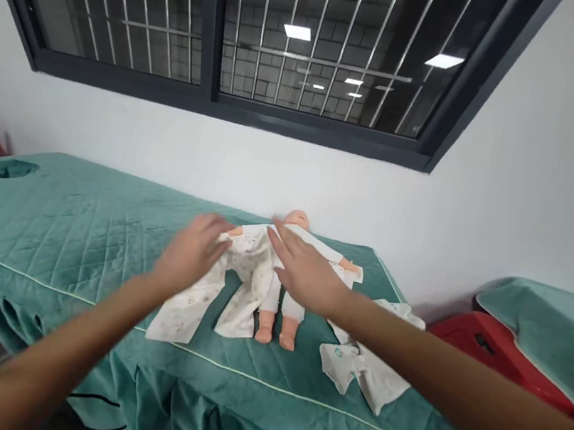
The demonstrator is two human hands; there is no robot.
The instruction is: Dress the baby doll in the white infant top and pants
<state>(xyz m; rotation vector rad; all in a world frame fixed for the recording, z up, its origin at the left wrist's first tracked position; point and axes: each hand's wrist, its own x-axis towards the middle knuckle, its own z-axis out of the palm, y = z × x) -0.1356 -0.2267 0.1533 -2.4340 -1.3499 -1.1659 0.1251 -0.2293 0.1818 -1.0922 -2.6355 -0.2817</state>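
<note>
A doll [297, 219] in white clothes lies on its back on the green bed cover, its bare feet towards me. Pale patterned trousers [185, 311] are spread beside it on the left, their waist end partly over the doll. My left hand [194, 251], slightly blurred, is at the left of that waist end with fingers apart. Over the doll's middle, my right hand [306, 267] has its fingers stretched out, their tips near the top of the trousers. A crumpled white garment [376, 372] lies on the right, partly behind my right forearm.
The green quilted bed [102, 223] stands against a white wall under a barred window [310, 129]. It has a round hole at far left. A red object [498, 354] under green cloth is on the right. Black and red things sit at the left edge.
</note>
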